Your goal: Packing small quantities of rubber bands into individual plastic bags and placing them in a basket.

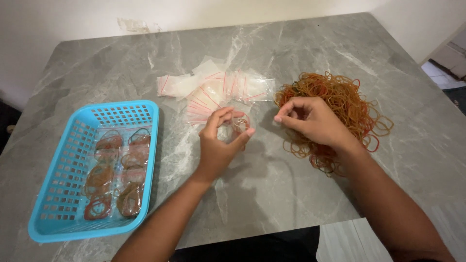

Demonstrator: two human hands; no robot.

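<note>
**Hands at the bag and the rubber band pile**

Centre of frame: left hand [224, 138] grasps a small clear bag [239, 125] between thumb and fingers, a few rubber bands seemingly inside. Right hand [310, 121], centre right, fingers curled and pinched; whether it grips a band I cannot tell. It rests over the near edge of the rubber band pile [349, 99] on the grey marble desk [272, 194]. Empty bags [213, 87] lie fanned out above the hands. Blue basket [131, 109], lower left, holds filled bags [116, 174]. Bag likely light, thin, slippery; best pinched at the mouth edge. Bands soft, stretchy, prone to tangle; pick off loose strands at the pile's edge.
</note>
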